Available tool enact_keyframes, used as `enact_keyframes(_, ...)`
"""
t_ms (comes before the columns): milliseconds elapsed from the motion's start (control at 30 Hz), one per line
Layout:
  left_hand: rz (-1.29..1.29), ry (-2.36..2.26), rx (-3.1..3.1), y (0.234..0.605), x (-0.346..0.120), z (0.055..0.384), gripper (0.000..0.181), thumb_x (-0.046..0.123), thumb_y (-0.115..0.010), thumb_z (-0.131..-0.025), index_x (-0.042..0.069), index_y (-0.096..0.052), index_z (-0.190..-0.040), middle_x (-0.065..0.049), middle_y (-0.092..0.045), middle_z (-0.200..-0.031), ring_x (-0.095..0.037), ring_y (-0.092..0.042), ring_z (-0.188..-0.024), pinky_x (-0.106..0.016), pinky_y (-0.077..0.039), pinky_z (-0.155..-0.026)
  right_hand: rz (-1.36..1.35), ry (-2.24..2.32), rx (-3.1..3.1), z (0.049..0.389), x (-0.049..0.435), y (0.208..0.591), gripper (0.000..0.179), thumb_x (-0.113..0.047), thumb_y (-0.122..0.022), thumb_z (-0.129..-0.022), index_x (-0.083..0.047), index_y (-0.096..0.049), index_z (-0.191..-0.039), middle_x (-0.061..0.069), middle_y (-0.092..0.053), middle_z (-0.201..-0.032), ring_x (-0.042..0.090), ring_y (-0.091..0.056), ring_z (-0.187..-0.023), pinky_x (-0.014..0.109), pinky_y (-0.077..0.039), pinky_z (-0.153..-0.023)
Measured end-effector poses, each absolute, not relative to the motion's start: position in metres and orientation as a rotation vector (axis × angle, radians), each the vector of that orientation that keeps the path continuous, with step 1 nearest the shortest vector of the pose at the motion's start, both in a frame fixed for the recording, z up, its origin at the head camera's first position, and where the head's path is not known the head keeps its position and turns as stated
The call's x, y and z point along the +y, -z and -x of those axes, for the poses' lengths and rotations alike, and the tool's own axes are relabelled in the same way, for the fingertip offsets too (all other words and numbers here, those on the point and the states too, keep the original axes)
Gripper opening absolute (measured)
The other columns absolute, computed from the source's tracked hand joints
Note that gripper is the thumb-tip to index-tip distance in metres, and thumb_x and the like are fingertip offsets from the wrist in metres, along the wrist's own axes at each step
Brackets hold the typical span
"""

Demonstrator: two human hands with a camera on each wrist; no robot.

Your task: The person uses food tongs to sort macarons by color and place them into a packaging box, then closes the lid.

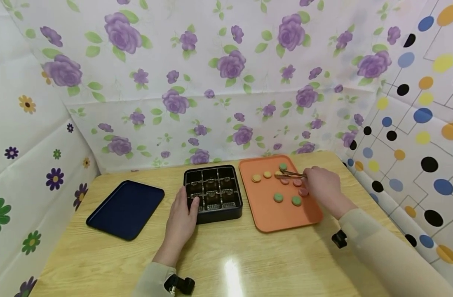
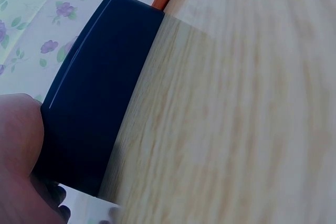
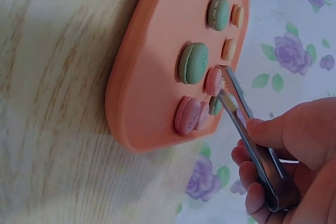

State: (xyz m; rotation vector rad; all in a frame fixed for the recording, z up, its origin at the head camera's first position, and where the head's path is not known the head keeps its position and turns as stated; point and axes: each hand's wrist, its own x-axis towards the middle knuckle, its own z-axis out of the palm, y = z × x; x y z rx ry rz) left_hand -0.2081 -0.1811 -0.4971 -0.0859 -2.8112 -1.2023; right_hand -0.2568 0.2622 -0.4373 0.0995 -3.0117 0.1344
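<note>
My right hand (image 1: 322, 187) holds small metal tongs (image 3: 260, 156) over the orange tray (image 1: 282, 218). In the head view the tips of the tongs are at a yellow macaron; whether they grip it I cannot tell. Several green macarons (image 3: 193, 63), pink macarons (image 3: 187, 115) and yellow macarons (image 1: 256, 178) lie about on this tray. My left hand (image 1: 181, 218) grips the near left corner of a black box (image 1: 220, 215), thumb over the rim and fingers along its left wall. Clear plastic dividers split the box into several compartments, and no macaron shows in them.
A dark blue tray (image 1: 126, 210) lies on the wooden table (image 1: 211, 255) to the left of the box. Cloth printed with purple flowers (image 1: 230, 64) hangs behind the table. At the right stands a dotted cloth (image 1: 428, 165).
</note>
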Motion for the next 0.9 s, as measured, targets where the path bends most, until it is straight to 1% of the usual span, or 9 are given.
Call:
enact_keyframes(167,0.076,1.200,-2.810,0.4973,-0.1802,0.2086,0.081,0.052,-0.040,-0.121,0.004,-0.007,-0.178,-0.023,-0.012,-0.183,-0.044,-0.011,-0.168,-0.066,-0.019,-0.131,-0.097,-0.128,-3.047,0.2590,0.2608,0.4353,0.019,-0.020,-0.074,-0.109,-0.003,-0.079,-0.117,0.013,-0.070,-0.094,0.034,-0.069,-0.081,0.056,-0.060,-0.067)
enact_keyframes(367,0.069,1.207,-2.805,0.4967,-0.1794,0.2084,0.080,0.048,-0.042,-0.121,0.004,-0.008,-0.178,-0.023,-0.012,-0.182,-0.043,-0.011,-0.168,-0.066,-0.019,-0.131,-0.107,-0.143,-3.019,0.2588,0.2604,0.4352,0.017,-0.018,-0.073,-0.109,-0.003,-0.079,-0.116,0.013,-0.070,-0.093,0.034,-0.069,-0.082,0.057,-0.059,-0.068)
enact_keyframes(533,0.064,1.205,-2.807,0.4976,-0.1795,0.2079,0.080,0.050,-0.041,-0.121,0.004,-0.008,-0.178,-0.023,-0.012,-0.183,-0.043,-0.012,-0.168,-0.065,-0.019,-0.132,-0.118,-0.157,-3.001,0.2592,0.2591,0.4353,0.018,-0.018,-0.074,-0.109,-0.004,-0.080,-0.117,0.012,-0.071,-0.094,0.035,-0.070,-0.083,0.057,-0.059,-0.068)
enact_keyframes(767,0.082,1.212,-2.805,0.4981,-0.1800,0.2080,0.082,0.054,-0.039,-0.120,0.005,-0.006,-0.178,-0.022,-0.011,-0.183,-0.043,-0.011,-0.168,-0.065,-0.018,-0.132,-0.110,-0.169,-2.946,0.2544,0.2599,0.4342,0.020,-0.017,-0.074,-0.108,-0.002,-0.080,-0.119,0.015,-0.071,-0.096,0.037,-0.070,-0.082,0.057,-0.059,-0.065)
enact_keyframes(900,0.075,1.205,-2.805,0.4980,-0.1795,0.2084,0.082,0.053,-0.039,-0.120,0.004,-0.007,-0.178,-0.022,-0.012,-0.183,-0.043,-0.011,-0.168,-0.066,-0.018,-0.132,-0.133,-0.191,-2.893,0.2496,0.2614,0.4328,0.019,-0.016,-0.075,-0.107,-0.002,-0.080,-0.118,0.015,-0.071,-0.096,0.036,-0.069,-0.081,0.055,-0.058,-0.061)
